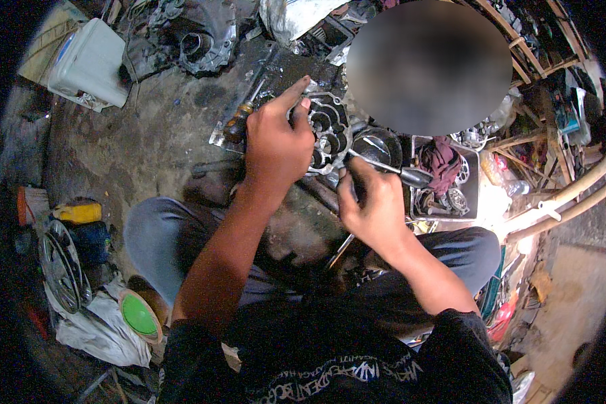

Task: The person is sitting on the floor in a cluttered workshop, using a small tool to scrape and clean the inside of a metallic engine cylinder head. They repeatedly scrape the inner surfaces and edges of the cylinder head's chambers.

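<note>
A metal engine casting (337, 111) with several round openings is in front of me. My left hand (279, 141) is closed on its left side, index finger stretched along the upper edge. My right hand (374, 205) is curled at the casting's lower right; what its fingers hold is hidden. A screwdriver with a dark handle (414, 176) lies just above those fingers, its shaft reaching the casting's edge. Another screwdriver with an amber-and-black handle (238, 122) is left of my left hand. A dark round pan (377, 151) sits right of the casting.
A bin (473, 209) of parts and maroon cloth is at right, beside bamboo poles (572, 202). A large housing (209, 37) and white container (87, 64) are upper left. A metal wheel (64, 266) and green-lined bowl (140, 311) are lower left. A blurred area covers the upper right.
</note>
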